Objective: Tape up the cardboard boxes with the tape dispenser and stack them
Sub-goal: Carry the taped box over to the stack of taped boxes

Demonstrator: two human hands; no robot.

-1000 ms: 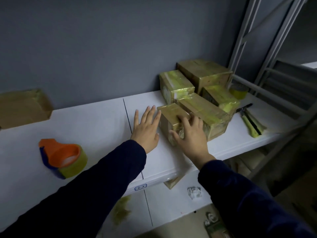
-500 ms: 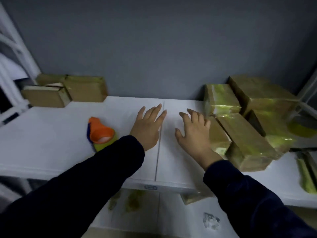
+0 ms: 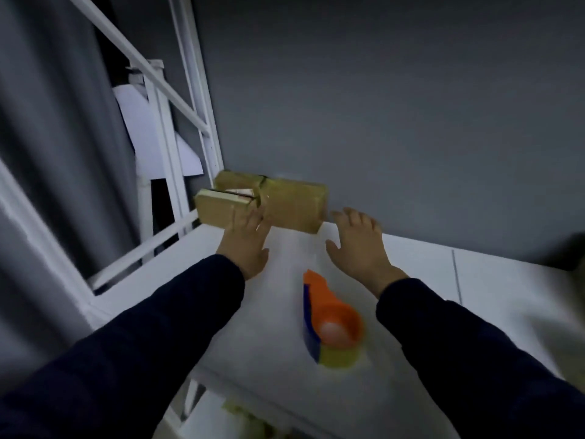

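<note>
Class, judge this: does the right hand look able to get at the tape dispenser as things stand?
Probably yes. The right hand is open and holds nothing, and the tape dispenser lies on the shelf just short of its wrist, with nothing between them.

Count at the desk end:
- brown cardboard boxes (image 3: pixel 294 205): 3, though blur makes the rear left pair hard to separate
- orange-and-blue plastic tape dispenser with a yellowish roll (image 3: pixel 329 323): 1
- hands: 2, left hand (image 3: pixel 245 245) and right hand (image 3: pixel 357 247)
- white desk (image 3: pixel 294 248): 1
</note>
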